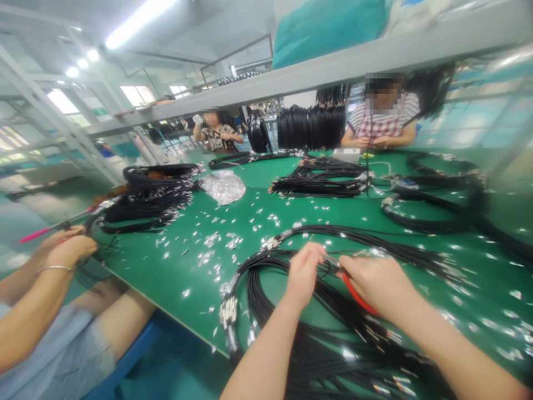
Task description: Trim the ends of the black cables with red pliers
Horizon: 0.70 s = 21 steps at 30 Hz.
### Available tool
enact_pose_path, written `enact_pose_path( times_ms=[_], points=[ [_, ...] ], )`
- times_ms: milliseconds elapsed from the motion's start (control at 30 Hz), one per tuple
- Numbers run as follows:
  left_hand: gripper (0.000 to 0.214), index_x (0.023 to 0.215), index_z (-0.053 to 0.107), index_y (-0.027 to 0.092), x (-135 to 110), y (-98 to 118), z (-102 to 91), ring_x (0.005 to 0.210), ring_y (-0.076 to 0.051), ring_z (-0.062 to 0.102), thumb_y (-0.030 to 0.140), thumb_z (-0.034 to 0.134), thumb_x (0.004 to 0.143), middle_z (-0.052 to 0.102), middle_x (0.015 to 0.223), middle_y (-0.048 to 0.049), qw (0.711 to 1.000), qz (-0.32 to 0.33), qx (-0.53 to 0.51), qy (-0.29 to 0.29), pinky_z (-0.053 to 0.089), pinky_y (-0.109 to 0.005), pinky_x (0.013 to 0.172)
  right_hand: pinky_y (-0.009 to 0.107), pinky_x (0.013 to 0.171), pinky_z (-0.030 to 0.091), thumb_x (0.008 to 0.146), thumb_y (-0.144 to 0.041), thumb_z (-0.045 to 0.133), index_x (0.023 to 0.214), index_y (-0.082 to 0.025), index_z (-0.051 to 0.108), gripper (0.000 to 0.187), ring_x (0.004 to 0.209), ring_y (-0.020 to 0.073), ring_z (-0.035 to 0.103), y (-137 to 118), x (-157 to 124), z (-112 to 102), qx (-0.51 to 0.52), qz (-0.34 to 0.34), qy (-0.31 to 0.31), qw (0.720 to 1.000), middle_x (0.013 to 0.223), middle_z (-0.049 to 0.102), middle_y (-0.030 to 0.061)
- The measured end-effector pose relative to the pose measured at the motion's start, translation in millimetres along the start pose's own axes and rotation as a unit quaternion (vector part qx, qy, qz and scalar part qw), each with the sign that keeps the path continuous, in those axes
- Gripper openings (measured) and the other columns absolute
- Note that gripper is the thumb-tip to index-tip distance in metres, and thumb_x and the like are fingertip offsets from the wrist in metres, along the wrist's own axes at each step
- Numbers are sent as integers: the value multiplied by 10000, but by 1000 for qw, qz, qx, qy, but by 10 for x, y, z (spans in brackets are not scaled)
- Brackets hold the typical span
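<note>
Left hand [303,273] pinches the black cable [266,258], which looks light and floppy, near its tip. Right hand [377,282], at 3 o'clock, grips a red-handled tool [353,293].

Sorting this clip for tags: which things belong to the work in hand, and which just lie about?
In hand: left hand, right hand, red-handled tool, cable bundle.
Lying about: bag of metal parts, loose metal bits, far bundles.

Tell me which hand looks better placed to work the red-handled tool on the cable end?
Probably the right. The right hand grips the red-handled tool, its tip at the cable end that the left hand pinches; the left looks busy steadying it.
</note>
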<state>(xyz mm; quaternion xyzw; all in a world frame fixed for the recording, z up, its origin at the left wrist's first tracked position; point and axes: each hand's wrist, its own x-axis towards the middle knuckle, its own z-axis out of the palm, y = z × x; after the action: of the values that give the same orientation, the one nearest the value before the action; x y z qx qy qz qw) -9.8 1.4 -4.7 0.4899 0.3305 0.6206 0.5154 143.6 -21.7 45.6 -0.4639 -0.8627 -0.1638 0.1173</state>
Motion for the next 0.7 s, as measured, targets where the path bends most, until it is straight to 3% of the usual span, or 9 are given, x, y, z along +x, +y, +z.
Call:
enact_pose_path(
  times_ms=[167, 300, 467, 567, 700],
  points=[
    [256, 668, 556, 148, 14, 17, 5, 740, -138, 474, 356, 509, 809, 530, 756, -36, 1000, 2, -18, -10, 383, -277, 729, 231, 423, 249, 839, -269, 459, 705, -192, 589, 202, 463, 153, 595, 110, 2, 35, 42, 24, 52, 997, 537, 653, 24],
    [171, 732, 543, 158, -6, 19, 37, 815, -142, 517, 260, 669, 679, 576, 867, -37, 996, -8, -76, -56, 405, -280, 766, 221, 463, 371, 814, -378, 517, 828, -197, 585, 194, 474, 133, 561, 263, 5, 3, 192, 113, 139, 965, 615, 661, 20],
    [134, 798, 560, 148, -64, -73, 114, 659, -121, 572, 183, 634, 692, 629, 747, -26, 990, -66, -93, -81, 453, -288, 687, 232, 549, 472, 714, -308, 629, 927, -205, 552, 249, 599, 137, 570, 202, 49, -82, 377, 108, 97, 915, 790, 638, 26],
    [124, 776, 618, 119, -93, -101, 139, 515, -97, 539, 217, 621, 700, 608, 634, -12, 992, -84, -44, -82, 444, -250, 556, 265, 628, 497, 713, -248, 609, 936, -210, 548, 235, 696, 157, 600, 87, 83, -77, 474, 108, 66, 871, 852, 636, 32],
    [162, 725, 638, 114, -119, -54, 144, 490, -94, 520, 272, 608, 709, 618, 622, -26, 993, -86, -23, -79, 426, -235, 493, 266, 564, 495, 712, -235, 607, 903, -219, 499, 219, 579, 126, 583, 35, 100, -29, 592, 187, 72, 781, 764, 591, -9]
  ],
)
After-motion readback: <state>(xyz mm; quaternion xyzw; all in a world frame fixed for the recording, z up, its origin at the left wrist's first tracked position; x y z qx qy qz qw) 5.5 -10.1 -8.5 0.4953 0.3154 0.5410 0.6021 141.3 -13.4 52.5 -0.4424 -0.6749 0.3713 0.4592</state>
